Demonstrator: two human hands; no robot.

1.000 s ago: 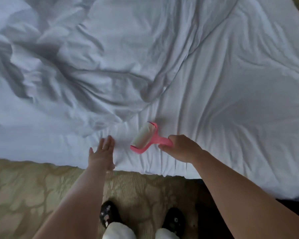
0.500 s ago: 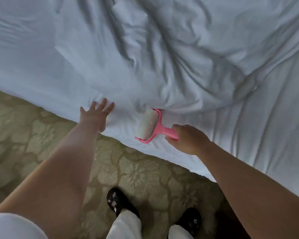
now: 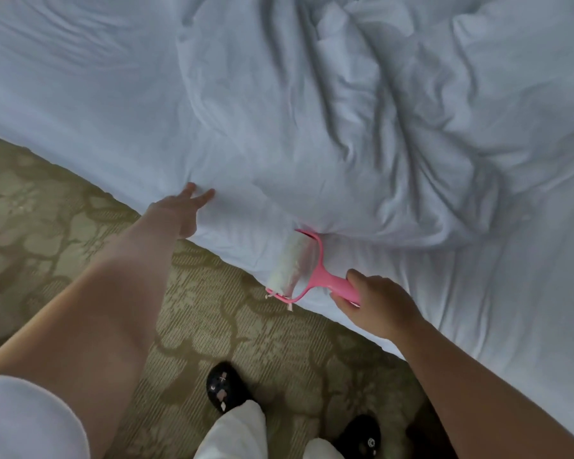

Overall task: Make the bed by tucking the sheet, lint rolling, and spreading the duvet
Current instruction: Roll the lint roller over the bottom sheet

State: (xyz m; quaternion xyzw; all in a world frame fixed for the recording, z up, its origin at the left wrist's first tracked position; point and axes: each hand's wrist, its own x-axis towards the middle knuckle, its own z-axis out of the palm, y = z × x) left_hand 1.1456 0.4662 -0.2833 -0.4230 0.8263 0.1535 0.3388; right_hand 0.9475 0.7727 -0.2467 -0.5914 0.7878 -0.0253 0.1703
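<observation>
A white sheet (image 3: 80, 104) covers the bed, which fills the upper part of the view. A crumpled white duvet (image 3: 362, 127) lies bunched over its middle and right. My right hand (image 3: 376, 303) grips the pink handle of a lint roller (image 3: 295, 266), whose white roll rests on the sheet at the bed's near edge, just under the duvet's hem. My left hand (image 3: 183, 210) reaches out with straight fingers and presses flat on the sheet at the bed's edge, left of the roller.
A patterned olive carpet (image 3: 47, 226) runs along the bed's near side. My feet in black slippers (image 3: 224, 389) stand on it below the roller. White trouser legs show at the bottom.
The view has swung left along the bed's edge. Both hands have moved left with it. The roller now sits right at the mattress edge under the duvet's hem.
</observation>
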